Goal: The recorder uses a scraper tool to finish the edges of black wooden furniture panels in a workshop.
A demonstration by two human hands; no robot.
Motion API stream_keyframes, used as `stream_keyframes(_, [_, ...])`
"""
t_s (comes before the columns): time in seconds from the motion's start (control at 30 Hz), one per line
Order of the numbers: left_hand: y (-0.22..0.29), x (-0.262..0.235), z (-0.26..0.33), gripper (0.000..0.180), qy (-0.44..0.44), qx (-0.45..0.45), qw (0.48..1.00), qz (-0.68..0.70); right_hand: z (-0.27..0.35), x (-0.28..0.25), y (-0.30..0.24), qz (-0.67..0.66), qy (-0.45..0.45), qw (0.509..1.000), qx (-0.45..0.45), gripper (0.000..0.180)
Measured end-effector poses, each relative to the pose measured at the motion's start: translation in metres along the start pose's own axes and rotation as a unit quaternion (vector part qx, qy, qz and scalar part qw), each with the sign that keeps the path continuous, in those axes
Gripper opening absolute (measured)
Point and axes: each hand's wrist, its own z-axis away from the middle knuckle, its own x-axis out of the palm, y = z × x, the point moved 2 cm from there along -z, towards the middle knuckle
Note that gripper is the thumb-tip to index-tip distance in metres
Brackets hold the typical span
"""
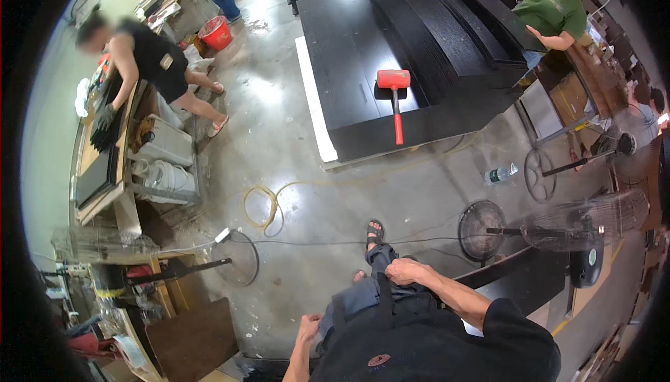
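My right hand (pixel 408 272) is closed in front of my thigh, its fingers at the upper end of a black strap (pixel 384 298) that hangs over my grey-blue trousers. Beside my left hip, my left hand (pixel 309 327) has its fingers curled in; whatever they may hold is hidden. Farther ahead, a red mallet (pixel 394 80) rests on a stack of black boards (pixel 342 47), its handle pointing toward me. Neither hand touches the mallet or the boards.
Stand fans (pixel 481 230) are on both sides, with a cable across the floor. A yellow hose (pixel 259 207) lies coiled ahead-left; a plastic bottle (pixel 501 173) lies ahead-right. Co-workers stand at a left bench (pixel 98 183) and beyond the boards. A red bucket (pixel 215 33) stands far left.
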Motion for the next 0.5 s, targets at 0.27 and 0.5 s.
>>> stream_keyframes(0.27, [0.167, -0.024, -0.007, 0.019, -0.032, -0.026, 0.998, -0.038, 0.038, -0.116, 0.021, -0.129, -0.038, 0.990, 0.040, 0.023])
stream_keyframes(0.5, [0.214, -0.050, -0.015, 0.014, -0.105, -0.060, 0.991, -0.053, 0.029, -0.136, 0.040, -0.190, -0.010, 0.980, 0.056, 0.022])
